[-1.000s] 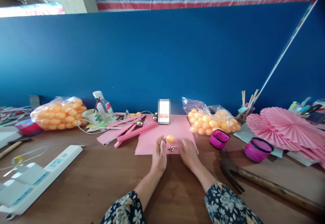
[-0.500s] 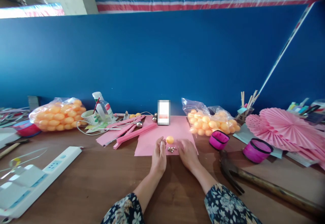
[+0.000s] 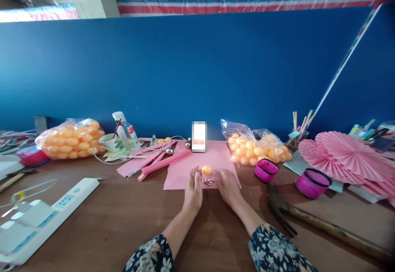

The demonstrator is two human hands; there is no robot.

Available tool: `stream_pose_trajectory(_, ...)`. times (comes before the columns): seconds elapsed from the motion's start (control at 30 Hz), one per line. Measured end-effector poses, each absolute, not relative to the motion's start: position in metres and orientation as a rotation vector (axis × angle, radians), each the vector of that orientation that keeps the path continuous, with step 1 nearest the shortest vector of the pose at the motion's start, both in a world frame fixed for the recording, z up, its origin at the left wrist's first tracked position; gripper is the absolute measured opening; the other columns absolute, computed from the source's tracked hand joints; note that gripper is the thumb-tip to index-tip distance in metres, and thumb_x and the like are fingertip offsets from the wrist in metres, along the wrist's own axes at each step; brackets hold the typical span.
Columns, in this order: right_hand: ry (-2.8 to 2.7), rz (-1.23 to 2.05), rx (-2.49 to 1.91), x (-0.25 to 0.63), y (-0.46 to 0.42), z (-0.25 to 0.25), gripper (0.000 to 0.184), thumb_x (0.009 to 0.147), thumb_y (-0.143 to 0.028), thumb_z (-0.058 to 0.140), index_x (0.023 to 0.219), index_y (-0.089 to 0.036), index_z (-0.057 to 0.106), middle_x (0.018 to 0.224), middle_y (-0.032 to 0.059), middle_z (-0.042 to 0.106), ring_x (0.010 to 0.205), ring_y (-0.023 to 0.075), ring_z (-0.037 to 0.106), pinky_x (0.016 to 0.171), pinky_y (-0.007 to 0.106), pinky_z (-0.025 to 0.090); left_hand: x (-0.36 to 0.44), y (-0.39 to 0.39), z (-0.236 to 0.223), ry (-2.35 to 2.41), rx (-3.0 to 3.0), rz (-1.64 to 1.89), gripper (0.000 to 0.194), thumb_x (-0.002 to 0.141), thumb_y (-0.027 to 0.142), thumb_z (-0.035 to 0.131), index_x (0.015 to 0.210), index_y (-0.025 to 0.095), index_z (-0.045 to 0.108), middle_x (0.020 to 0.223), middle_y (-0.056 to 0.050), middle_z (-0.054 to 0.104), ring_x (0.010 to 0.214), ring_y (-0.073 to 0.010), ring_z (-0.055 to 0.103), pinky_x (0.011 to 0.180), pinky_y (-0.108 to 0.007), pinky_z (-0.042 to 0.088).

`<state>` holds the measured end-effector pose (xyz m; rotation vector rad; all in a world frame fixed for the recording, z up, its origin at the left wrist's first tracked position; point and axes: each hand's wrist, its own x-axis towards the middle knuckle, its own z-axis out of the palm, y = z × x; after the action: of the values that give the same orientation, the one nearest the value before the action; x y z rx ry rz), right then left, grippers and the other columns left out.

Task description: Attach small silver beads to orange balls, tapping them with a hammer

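Observation:
An orange ball (image 3: 206,170) rests on pink paper (image 3: 212,154), with a small cluster of shiny metal pieces (image 3: 208,182) just in front of it. On the left of these, my left hand (image 3: 194,190) stands on its edge, fingers stretched out and thumb uppermost, nothing visible in it. My right hand (image 3: 228,186) lies palm down on the other side, fingers loosely bent and apart from the ball. Its fingertips are partly hidden. A phone-like upright object (image 3: 199,137), its screen blurred out, stands at the back of the paper.
Bags of orange balls (image 3: 72,140) stand left and right (image 3: 251,148). Folded pink strips (image 3: 165,164) lie left of the paper. A claw hammer (image 3: 327,222), magenta bands (image 3: 266,170) and pink paper fans (image 3: 348,156) are on the right; a power strip (image 3: 66,202) is front left.

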<state>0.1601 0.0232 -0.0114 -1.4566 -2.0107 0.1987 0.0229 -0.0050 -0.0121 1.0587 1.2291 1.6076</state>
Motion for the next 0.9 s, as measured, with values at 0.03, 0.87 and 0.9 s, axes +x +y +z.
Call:
stream_pose_trajectory(0.03,-2.008,0.195,-1.457,0.16,0.0232,-0.0114,0.028,0.079,-0.016,0.042,0.104,-0.014,0.056,0.102,0.0086,0.06,0.097,0.0198,0.052,0.086,0.031,0.039,0.0228,-0.0048,-0.0126,1.226,1.061,1.607,0.044,0.082,0.049,0.039,0.114,0.019,0.045,0.111,-0.01,0.055,0.107,-0.0194,0.051,0.094,-0.037,0.037)
stream_pose_trajectory(0.87,-2.025,0.211,-1.467,0.1594,0.0218,-0.0084,0.028,0.081,-0.018,0.042,0.104,-0.014,0.056,0.102,0.0084,0.059,0.096,0.02,0.051,0.087,0.03,0.037,0.0222,-0.0047,-0.013,1.246,1.049,1.578,0.049,0.081,0.052,0.038,0.116,0.018,0.043,0.112,-0.011,0.054,0.108,-0.0188,0.05,0.095,-0.035,0.037)
stream_pose_trajectory(0.9,-2.026,0.209,-1.467,0.1595,0.022,-0.0086,0.028,0.08,-0.018,0.042,0.104,-0.013,0.056,0.103,0.0085,0.059,0.096,0.0201,0.051,0.086,0.03,0.037,0.0223,-0.0046,-0.0133,1.247,1.048,1.576,0.05,0.081,0.052,0.038,0.116,0.018,0.043,0.113,-0.011,0.053,0.108,-0.0188,0.05,0.096,-0.035,0.037)
